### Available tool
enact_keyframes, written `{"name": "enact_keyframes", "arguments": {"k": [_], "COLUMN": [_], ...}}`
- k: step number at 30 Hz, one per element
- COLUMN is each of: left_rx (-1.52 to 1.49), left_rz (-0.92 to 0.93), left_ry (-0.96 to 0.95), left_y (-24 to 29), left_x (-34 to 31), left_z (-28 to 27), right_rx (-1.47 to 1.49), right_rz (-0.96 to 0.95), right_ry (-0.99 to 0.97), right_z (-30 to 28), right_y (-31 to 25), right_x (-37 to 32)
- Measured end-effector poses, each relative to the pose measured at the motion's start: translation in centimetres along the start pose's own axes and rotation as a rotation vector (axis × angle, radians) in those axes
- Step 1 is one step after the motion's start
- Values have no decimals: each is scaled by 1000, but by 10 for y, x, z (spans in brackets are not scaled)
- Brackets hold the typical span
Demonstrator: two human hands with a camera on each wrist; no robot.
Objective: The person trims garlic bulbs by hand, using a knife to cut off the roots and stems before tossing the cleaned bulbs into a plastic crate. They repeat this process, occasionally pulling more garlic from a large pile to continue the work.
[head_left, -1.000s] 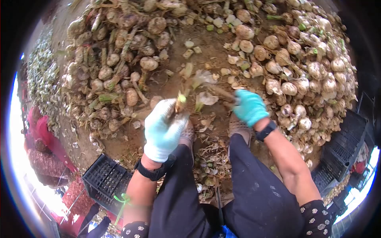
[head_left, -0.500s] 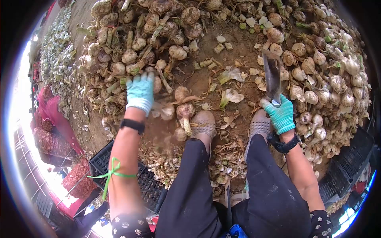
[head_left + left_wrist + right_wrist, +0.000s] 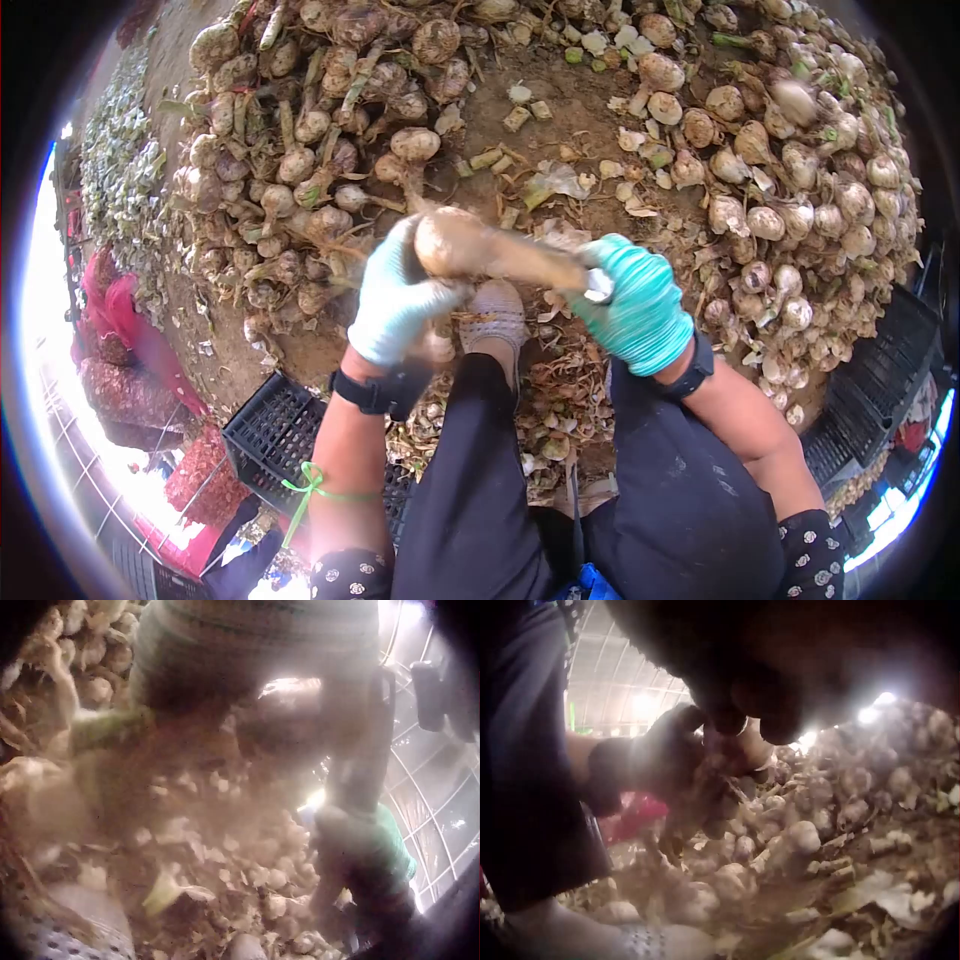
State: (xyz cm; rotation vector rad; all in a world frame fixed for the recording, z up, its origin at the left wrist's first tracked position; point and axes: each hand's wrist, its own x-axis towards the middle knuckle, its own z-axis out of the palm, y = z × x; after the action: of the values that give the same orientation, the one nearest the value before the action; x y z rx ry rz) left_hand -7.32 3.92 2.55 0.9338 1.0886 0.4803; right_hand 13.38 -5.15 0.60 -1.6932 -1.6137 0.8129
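Observation:
My gloved left hand (image 3: 392,295) grips a garlic bulb (image 3: 447,241) between thumb and fingers, above the ground between the two heaps. My right hand (image 3: 640,310), in a green glove, has its fingers round the handle of a broad-bladed knife. The knife's blade (image 3: 358,742) runs from the right hand to the bulb in the left wrist view; motion blurs it in the head view. In the right wrist view the left hand (image 3: 664,754) appears dark, close to the right fingers. The bulb's stem is partly hidden by the blade.
Untrimmed garlic (image 3: 300,160) with long stems is heaped on the left, trimmed bulbs (image 3: 800,215) on the right. One blurred bulb (image 3: 796,102) shows over the right heap. Cut stem pieces (image 3: 487,158) and skins litter the soil between. Black crates (image 3: 275,435) flank the legs.
My left hand was at the left heap half a second ago; now it is back in the middle with a garlic bulb. The knife has swung from pointing away to pointing left, towards the bulb.

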Motion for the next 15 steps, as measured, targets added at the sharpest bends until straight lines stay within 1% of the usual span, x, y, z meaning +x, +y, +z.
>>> {"name": "enact_keyframes", "arguments": {"k": [1, 2, 3, 4, 5, 6, 7, 9, 11, 12, 13, 15], "left_rx": [296, 431, 568, 327, 325, -154, -633, -646, 8, -76, -79, -204], "left_rz": [149, 126, 104, 186, 186, 99, 5, -4, 78, 16, 13, -24], "left_ry": [-69, -48, -29, -18, -25, -64, -97, -124, 37, 98, 94, 73], "left_y": [-39, -71, -88, -50, -35, -26, -22, -22, -26, -23, -25, -25], "left_x": [-1, 2, 4, -5, -6, -7, -9, -7, -3, -4, -4, -2], "left_z": [-23, -36, -40, -6, 11, 23, 27, 27, 32, 36, 37, 38], "right_rx": [-57, -198, -271, -325, -375, -375, -368, -361, -395, -293, -296, -221], "right_rz": [-106, -175, -202, -215, -229, -226, -261, -298, -360, -343, -338, -385], "right_ry": [-24, -43, -107, -124, -140, -139, -107, -78, -60, -85, -86, -37], "right_z": [-2, -4, -4, -5, -6, -7, -7, -7, -7, -7, -5, 3], "right_y": [-5, -12, -15, -18, -20, -21, -22, -24, -26, -24, -20, -7], "right_x": [3, 5, 5, 4, 3, 2, 1, 0, -2, -2, -2, -3]}}
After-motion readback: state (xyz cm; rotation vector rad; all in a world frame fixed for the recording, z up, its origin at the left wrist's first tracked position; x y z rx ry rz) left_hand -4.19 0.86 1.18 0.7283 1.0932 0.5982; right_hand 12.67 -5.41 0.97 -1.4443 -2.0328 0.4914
